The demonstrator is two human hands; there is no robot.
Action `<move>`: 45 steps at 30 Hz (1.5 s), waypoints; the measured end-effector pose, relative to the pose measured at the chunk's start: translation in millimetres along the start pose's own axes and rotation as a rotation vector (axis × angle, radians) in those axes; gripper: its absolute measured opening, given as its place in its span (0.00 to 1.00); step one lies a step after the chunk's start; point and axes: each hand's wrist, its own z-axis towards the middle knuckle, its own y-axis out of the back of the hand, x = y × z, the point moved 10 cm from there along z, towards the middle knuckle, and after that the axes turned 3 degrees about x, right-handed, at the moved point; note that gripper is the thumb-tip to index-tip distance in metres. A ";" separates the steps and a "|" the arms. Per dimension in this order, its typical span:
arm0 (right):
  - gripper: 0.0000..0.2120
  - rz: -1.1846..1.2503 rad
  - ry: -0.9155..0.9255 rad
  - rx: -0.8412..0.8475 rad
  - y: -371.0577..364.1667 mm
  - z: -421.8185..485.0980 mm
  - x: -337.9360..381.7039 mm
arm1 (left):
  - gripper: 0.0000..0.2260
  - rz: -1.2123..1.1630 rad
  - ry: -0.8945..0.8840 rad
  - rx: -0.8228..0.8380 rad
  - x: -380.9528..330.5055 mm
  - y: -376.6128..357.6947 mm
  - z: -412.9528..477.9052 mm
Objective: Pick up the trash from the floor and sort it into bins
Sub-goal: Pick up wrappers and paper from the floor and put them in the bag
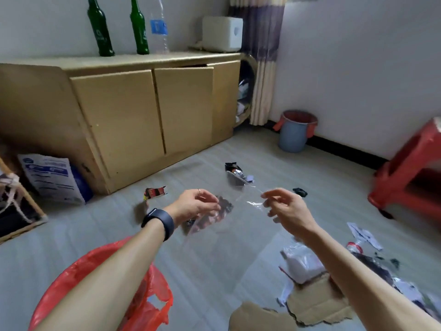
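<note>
Nothing legible anywhere. Rows of blue print on the white bag (pixel 51 176) beside the cabinet (pixel 119 111), too blurred to read. Blue label on the clear plastic bottle (pixel 159 27), unreadable. Faint pale marks on the green bottles (pixel 100 32), likewise. Smeared print on the red-and-black wrapper (pixel 154 192) on the floor.

1. Bare floor (pixel 322 168) lies open in front of the blue bin (pixel 293 137) at the far wall.
2. The cabinet (pixel 119 115) walls off the floor's left edge; the red stool (pixel 405 177) blocks the right.
3. The red-lined bin (pixel 148 299) fills the near left corner.
4. Cardboard (pixel 317 304) and litter (pixel 303 261) crowd the near right.
5. The clear bag (pixel 243 206), pinched by the left hand (pixel 195 205) and the right hand (pixel 286 206), spans the gap between them.
</note>
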 end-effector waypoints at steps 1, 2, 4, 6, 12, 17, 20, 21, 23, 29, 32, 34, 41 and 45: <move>0.06 0.073 -0.039 -0.022 11.0 -3.6 -11.5 | 0.08 -0.043 -0.008 -0.007 -1.7 -9.3 1.9; 0.06 0.145 -0.082 -0.033 18.0 -6.0 -21.3 | 0.08 -0.081 -0.011 -0.015 -2.9 -15.7 2.5; 0.14 0.276 -0.152 -0.035 27.2 -7.8 -36.7 | 0.08 -0.144 -0.016 -0.036 -5.8 -22.7 3.3; 0.19 0.315 -0.187 0.019 28.3 -8.7 -43.2 | 0.08 -0.253 -0.009 -0.067 -7.9 -25.0 5.1; 0.06 0.192 -0.151 -0.001 33.2 -6.2 -43.2 | 0.11 -0.302 -0.029 -0.172 -8.7 -26.7 9.7; 0.15 0.148 -0.079 -0.182 52.9 -1.0 -43.0 | 0.07 -0.148 -0.119 -0.165 -19.0 -34.9 7.5; 0.10 0.138 -0.042 -0.203 53.0 0.4 -39.4 | 0.11 -0.141 -0.127 -0.070 -21.3 -46.2 5.6; 0.08 0.157 -0.046 -0.179 51.2 0.9 -37.3 | 0.14 -0.152 -0.127 -0.034 -21.0 -48.0 5.3; 0.13 0.223 -0.081 -0.051 40.4 2.1 -35.2 | 0.19 -0.159 -0.127 -0.006 -19.8 -46.7 5.5; 0.33 0.189 -0.174 0.339 -7.6 -13.4 -37.1 | 0.18 -0.161 -0.126 -0.065 -11.1 -27.0 5.6; 0.24 0.147 -0.108 0.248 0.9 -8.9 -26.9 | 0.14 -0.249 -0.110 -0.038 -9.2 -18.8 4.8; 0.18 0.164 -0.076 0.198 6.3 -4.7 -21.8 | 0.13 -0.327 -0.087 -0.040 -8.8 -13.4 3.5; 0.10 0.210 -0.075 0.056 11.7 -0.6 -27.5 | 0.22 -0.186 -0.037 0.091 2.7 -28.5 -1.4; 0.25 0.229 -0.088 0.211 -2.7 -3.7 -27.2 | 0.21 0.008 -0.134 -0.039 -2.6 -19.9 -1.6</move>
